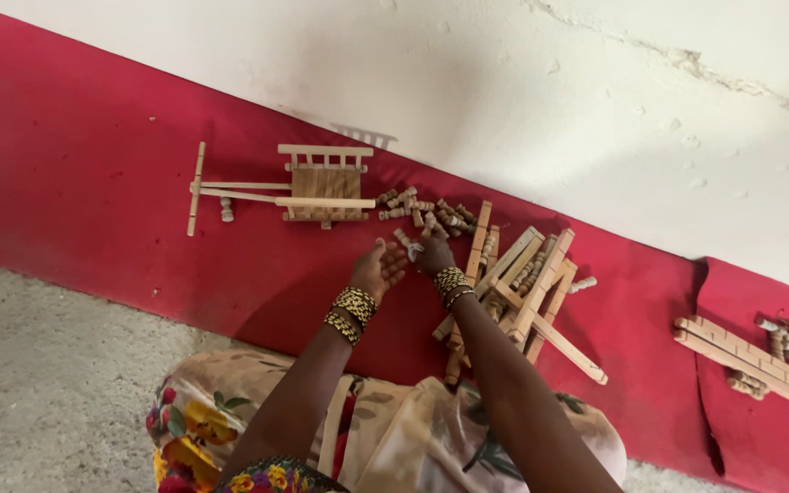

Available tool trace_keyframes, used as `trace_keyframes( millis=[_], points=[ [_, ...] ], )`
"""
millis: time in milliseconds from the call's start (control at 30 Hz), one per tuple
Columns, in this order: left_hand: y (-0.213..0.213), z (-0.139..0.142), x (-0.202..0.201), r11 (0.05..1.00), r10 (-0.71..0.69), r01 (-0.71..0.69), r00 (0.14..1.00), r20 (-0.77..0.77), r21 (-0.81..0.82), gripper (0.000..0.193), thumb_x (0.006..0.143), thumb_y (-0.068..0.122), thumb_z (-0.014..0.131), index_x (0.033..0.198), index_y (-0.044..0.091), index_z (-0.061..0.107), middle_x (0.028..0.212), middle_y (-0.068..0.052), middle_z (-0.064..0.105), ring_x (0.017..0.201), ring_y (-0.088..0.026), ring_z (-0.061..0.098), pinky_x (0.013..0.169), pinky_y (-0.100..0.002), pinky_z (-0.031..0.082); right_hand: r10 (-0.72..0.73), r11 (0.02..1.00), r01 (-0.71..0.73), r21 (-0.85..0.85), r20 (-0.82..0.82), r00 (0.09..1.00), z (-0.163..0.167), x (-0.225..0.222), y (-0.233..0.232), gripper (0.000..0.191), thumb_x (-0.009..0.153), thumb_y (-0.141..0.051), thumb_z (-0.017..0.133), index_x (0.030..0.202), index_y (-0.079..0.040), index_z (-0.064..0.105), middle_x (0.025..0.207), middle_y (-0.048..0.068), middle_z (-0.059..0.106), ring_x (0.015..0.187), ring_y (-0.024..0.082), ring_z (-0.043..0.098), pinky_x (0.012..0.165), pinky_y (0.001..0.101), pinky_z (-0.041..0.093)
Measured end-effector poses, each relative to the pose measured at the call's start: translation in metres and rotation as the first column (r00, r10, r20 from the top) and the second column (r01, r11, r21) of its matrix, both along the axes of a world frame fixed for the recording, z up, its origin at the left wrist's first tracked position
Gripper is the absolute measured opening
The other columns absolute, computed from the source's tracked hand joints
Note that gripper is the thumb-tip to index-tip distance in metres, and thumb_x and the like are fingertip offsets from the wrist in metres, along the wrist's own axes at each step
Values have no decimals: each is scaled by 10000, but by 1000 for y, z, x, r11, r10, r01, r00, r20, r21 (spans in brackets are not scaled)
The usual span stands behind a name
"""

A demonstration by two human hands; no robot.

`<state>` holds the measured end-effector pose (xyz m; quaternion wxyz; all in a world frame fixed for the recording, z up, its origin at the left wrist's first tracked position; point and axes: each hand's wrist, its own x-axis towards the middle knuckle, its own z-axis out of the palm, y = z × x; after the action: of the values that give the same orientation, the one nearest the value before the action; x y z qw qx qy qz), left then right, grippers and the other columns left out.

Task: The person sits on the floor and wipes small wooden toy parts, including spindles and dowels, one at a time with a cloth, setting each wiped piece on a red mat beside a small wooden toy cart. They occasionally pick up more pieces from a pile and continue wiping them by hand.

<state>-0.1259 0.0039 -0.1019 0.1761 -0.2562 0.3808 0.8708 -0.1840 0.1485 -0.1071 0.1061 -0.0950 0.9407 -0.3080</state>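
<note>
My left hand (pixel 378 267) is cupped palm-up over the red cloth (pixel 93 183), fingers apart, and I cannot make out anything in it. Close beside it, my right hand (pixel 431 254) pinches a small pale wooden peg (pixel 413 246) just below a scatter of small wooden pegs (pixel 422 212). Both wrists wear beaded gold-and-black bracelets. A small wooden cart (pixel 321 187) with a long shaft and crossbar lies to the upper left of the hands. A loose pile of wooden slats (pixel 527 283) lies right of my right wrist.
A white wall (pixel 550 91) runs behind the red cloth. More wooden strips and pegs (pixel 751 361) rest on the red cloth at far right. Grey floor (pixel 38 365) lies at the left. My lap in floral fabric (pixel 413 438) fills the bottom.
</note>
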Motion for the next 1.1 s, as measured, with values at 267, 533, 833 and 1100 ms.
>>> trace_keyframes(
  millis=[267,533,833,1100],
  points=[
    [7,30,17,995,11,5,987,-161,100,478,1053,415,394,1327,50,537,1093,-114,711,906,-215,683,769,-376,580,162,864,-77,-498,131,978,33,72,-1,195,932,-71,623,1073,9,732,859,155,757,535,166,654,384,278,498],
    [18,80,38,993,69,-14,881,-468,121,299,989,242,527,1164,28,641,1011,-130,731,877,-188,730,787,-308,650,-91,939,34,-342,-152,984,107,103,2,292,1015,-89,572,1303,-52,607,946,158,706,498,143,652,316,225,488],
    [34,116,62,826,177,110,881,-439,553,162,1036,209,604,902,120,585,731,-4,608,596,-142,611,543,-292,564,-242,899,-120,-422,-705,666,116,176,-13,161,967,-180,660,1108,-121,709,1182,102,691,973,198,710,715,292,643],
    [33,153,94,938,229,-88,881,-413,334,184,995,208,535,930,72,640,798,-25,664,707,-124,651,639,-268,573,-371,914,63,-401,-761,532,139,151,-10,126,1057,-197,633,1120,-132,720,1149,96,616,1021,230,659,834,353,600]
  ],
)
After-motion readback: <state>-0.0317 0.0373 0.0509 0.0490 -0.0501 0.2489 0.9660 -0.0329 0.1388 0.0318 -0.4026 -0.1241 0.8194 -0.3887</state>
